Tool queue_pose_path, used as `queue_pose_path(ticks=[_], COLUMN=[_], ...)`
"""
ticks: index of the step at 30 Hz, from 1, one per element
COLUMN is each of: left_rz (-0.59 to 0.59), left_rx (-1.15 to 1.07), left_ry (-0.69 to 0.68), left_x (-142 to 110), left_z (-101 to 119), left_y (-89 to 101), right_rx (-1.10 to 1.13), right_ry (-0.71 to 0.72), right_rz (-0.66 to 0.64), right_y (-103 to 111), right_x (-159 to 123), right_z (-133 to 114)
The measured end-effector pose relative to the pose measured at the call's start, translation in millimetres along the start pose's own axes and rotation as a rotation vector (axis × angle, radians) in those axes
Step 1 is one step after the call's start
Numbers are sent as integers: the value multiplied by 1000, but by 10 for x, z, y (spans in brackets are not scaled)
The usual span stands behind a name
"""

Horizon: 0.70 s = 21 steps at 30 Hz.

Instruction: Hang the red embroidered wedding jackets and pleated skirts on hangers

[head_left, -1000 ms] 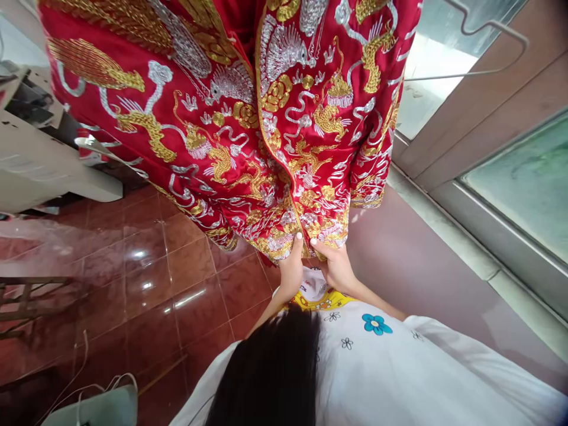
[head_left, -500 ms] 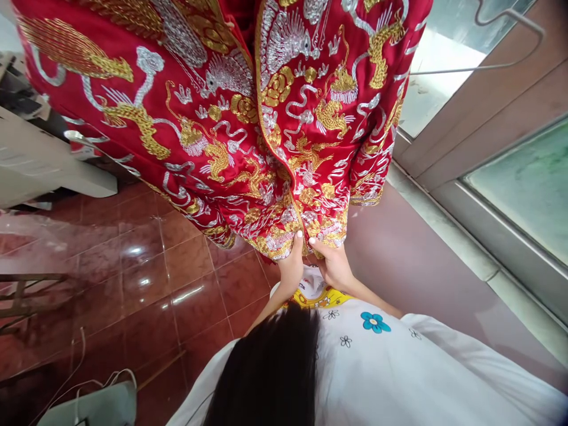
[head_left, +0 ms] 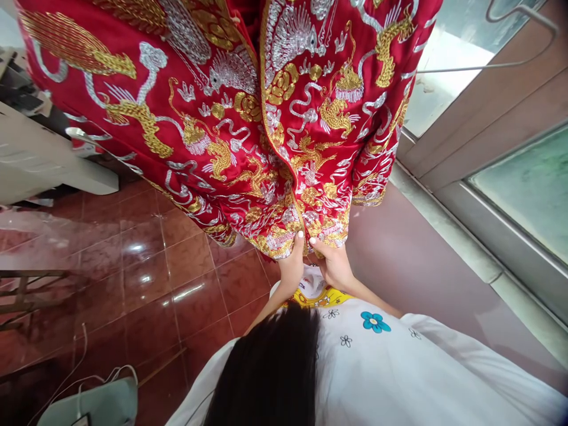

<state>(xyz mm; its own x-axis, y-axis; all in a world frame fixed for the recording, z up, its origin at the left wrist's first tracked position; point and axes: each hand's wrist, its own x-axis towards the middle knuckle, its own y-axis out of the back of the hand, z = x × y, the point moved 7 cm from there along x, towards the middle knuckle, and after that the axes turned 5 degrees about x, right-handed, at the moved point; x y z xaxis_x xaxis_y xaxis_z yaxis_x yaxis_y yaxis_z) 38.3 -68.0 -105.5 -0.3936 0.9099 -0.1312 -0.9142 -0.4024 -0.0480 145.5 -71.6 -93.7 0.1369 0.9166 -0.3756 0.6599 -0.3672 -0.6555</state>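
A red jacket (head_left: 239, 130), heavily embroidered in gold and silver with dragons, birds and flowers, hangs in front of me with its front opening facing me. My left hand (head_left: 291, 269) is closed on the bottom hem at the left side of the opening, thumb on top. Just beside it, my right hand (head_left: 333, 263) pinches the hem at the right side of the opening. The fingers of both hands are hidden under the cloth. Both sleeves hang down at the jacket's sides, and its top lies beyond the view.
At the right are a framed glass window (head_left: 528, 183) and a bent metal wire (head_left: 523, 12) in front of it. A pale table (head_left: 53, 160) stands at the left. Below left, a pale green stool-like surface (head_left: 97, 402) carries white cables above the red tiled floor (head_left: 177, 284).
The jacket's upper part and the surroundings sit slightly further right in view. Both hands keep the same hold on the hem.
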Motion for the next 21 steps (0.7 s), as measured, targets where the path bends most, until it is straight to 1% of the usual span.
queue_pose_path(ticks=[7,14,21], left_rz=[35,41,22], left_rx=[18,-18,-5], left_ry=[8,-3,-2], left_x=[-14,-23,-33], left_z=[29,-6,9], left_y=[23,43,28], right_rx=[17,30,20], right_ry=[-6,1,11], right_rz=[22,11,47], right_y=[-14,-17,-17], right_x=[-17,-13,-33], right_z=[2,28,11])
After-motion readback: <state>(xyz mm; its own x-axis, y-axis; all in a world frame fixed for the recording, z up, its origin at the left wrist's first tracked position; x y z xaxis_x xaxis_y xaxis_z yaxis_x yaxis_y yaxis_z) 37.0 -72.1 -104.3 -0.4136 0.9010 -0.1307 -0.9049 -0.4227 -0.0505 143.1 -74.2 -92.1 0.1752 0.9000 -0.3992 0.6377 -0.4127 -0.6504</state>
